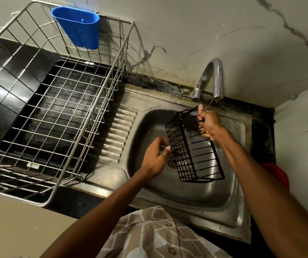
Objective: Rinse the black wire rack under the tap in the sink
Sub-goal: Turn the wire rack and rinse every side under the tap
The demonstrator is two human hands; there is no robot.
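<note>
Black wire rack held over the sink

The right hand (pixel 210 123) has a closed grip on the black wire mesh rack (pixel 192 148) over the stainless steel sink (pixel 196 194), below the curved metal tap (pixel 213 79); the left hand's (pixel 156 157) loosely curled fingertips touch its side.

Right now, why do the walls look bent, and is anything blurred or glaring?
Head view: wide-angle lens bows the dish rack and wall lines; left hand slightly motion-blurred beside the black wire rack; glare streaks on the sink steel; corners dim.
</note>
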